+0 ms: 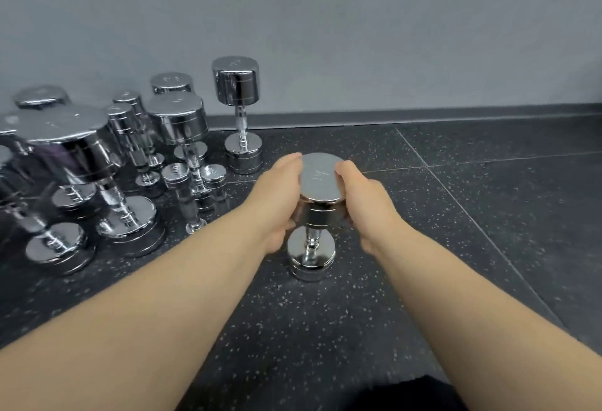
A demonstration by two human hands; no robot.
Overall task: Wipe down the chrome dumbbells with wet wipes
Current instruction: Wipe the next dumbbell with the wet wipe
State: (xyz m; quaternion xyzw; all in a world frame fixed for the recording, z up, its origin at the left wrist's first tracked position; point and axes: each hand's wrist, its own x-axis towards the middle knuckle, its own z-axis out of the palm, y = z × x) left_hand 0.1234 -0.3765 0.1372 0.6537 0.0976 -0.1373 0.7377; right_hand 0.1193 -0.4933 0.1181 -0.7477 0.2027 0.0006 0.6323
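Note:
A chrome dumbbell (pixel 321 179) stands upright on the dark speckled floor in the middle of the view. My left hand (pixel 277 197) grips the left side of its upper head, fingers curled round the rim. My right hand (pixel 363 202) grips the right side of the same head. The lower head (pixel 311 255) rests on the floor between my wrists. No wet wipe shows in either hand. A group of several other chrome dumbbells (pixel 123 166) stands upright to the left.
A tall chrome dumbbell (pixel 239 114) stands alone near the grey wall (pixel 358 35), behind the held one. The rubber floor tiles (pixel 488 215) stretch to the right. A dark cloth patch (pixel 391 394) shows at the bottom edge.

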